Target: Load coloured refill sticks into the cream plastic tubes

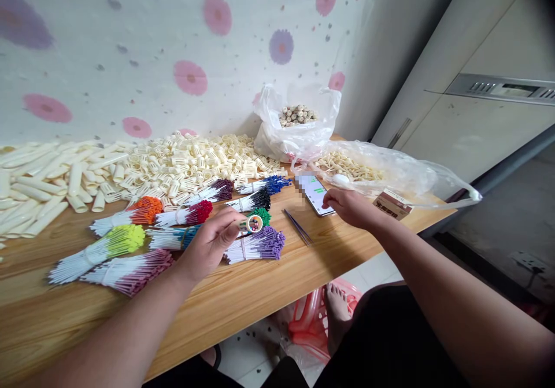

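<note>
My left hand (212, 240) is closed around a small cream plastic roller (252, 224), held end-on above the bundles of coloured-tipped white sticks. A purple-tipped bundle (259, 246) lies just under it, a green-tipped one (261, 214) behind. My right hand (352, 207) rests on the wooden table (269, 295) with curled fingers touching the edge of a smartphone (315, 193) whose screen is lit. Thin metal tweezers (297, 226) lie between the two hands.
Several stick bundles in orange (141, 211), red, yellow-green (108, 246), pink, blue and black fan out at left. A heap of cream rollers (191, 162) and tubes lies behind. Two plastic bags (299, 125) of parts and a small box (392, 203) stand at right. The table edge drops off near me.
</note>
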Motion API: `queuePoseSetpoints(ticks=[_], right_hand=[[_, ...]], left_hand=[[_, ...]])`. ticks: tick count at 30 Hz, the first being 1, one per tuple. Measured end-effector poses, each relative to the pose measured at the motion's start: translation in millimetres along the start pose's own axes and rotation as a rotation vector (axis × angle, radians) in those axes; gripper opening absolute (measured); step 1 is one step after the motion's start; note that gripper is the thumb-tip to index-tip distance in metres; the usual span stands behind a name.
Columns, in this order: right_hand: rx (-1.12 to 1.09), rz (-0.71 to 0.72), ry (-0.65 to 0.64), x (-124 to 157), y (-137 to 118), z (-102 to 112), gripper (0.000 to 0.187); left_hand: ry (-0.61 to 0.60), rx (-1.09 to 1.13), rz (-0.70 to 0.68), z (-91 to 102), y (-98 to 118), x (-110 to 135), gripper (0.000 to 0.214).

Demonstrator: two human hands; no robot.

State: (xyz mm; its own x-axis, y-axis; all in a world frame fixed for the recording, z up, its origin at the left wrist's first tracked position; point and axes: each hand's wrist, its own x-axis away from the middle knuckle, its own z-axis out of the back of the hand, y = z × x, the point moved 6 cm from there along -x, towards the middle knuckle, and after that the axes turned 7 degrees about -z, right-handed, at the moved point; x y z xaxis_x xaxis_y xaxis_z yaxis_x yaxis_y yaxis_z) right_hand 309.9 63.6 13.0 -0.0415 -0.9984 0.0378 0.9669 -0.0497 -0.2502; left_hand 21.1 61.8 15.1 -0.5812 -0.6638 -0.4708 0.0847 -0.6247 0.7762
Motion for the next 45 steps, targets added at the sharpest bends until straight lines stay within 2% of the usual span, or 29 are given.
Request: queuePoseSetpoints(ticks=[4, 8, 10, 13, 16, 18, 21, 23, 25, 27, 29, 32, 36, 41, 45], right_hand=[[-0.006, 0.013, 0.008, 2.2, -3.6, 2.5, 0.024], [-0.087, 0.093, 0.035, 17.3, -34.4, 7.4, 0.022], [-0.041, 0.146, -0.008, 25.7, -56.4, -1.3, 0.023], [0.156, 0.203, -0.083, 31.0, -81.3, -26.0, 0.023], [0.214, 0.214, -0.098, 24.1, -88.6, -45.3, 0.022], [0.188, 0.195, -0.098, 15.9, -84.6, -48.5, 0.025], [0.162, 0.156, -0.088, 8.8, -72.9, -33.8, 0.021], [-0.011, 0.135, -0.021, 12.8, -68.8, -8.4, 0.015], [-0.457, 0.174, 0.108, 27.0, -71.8, 25.3, 0.007], [-0.918, 0.318, 0.238, 50.6, -81.8, 55.0, 0.006], [-1.096, 0.417, 0.333, 74.8, -95.9, 71.0, 0.009], [-0.951, 0.442, 0.461, 99.4, -118.5, 77.0, 0.009], [-0.769, 0.482, 0.59, 109.4, -131.9, 77.2, 0.01], [-0.761, 0.488, 0.538, 103.3, -133.7, 73.0, 0.011], [-0.729, 0.543, 0.498, 103.6, -139.5, 74.4, 0.01]], left_hand=[[0.012, -0.008, 0.014, 0.6, -1.1, 0.6, 0.044], [0.012, -0.009, 0.042, -0.4, -2.9, 1.2, 0.048], [0.007, 0.009, 0.032, -0.9, -1.7, 1.1, 0.049], [-0.013, 0.058, 0.007, -1.5, 0.3, 1.4, 0.05], [-0.033, 0.114, 0.002, -1.8, -0.4, 2.9, 0.05], [-0.04, 0.158, 0.011, -2.3, -1.8, 4.2, 0.05], [-0.034, 0.244, 0.028, -3.2, -3.0, 5.5, 0.049], [-0.026, 0.301, 0.043, -4.2, -3.1, 6.0, 0.049], [-0.025, 0.324, 0.056, -5.4, -3.2, 6.2, 0.05], [-0.021, 0.311, 0.066, -6.0, -3.8, 6.2, 0.053], [-0.006, 0.271, 0.087, -5.6, -5.5, 6.2, 0.055], [0.02, 0.206, 0.115, -3.9, -8.1, 6.3, 0.054], [0.028, 0.163, 0.095, -1.7, -6.9, 5.6, 0.052], [0.02, 0.135, 0.105, -2.6, -5.3, 4.7, 0.055], [0.013, 0.23, 0.142, -4.6, -8.0, 7.0, 0.056]])
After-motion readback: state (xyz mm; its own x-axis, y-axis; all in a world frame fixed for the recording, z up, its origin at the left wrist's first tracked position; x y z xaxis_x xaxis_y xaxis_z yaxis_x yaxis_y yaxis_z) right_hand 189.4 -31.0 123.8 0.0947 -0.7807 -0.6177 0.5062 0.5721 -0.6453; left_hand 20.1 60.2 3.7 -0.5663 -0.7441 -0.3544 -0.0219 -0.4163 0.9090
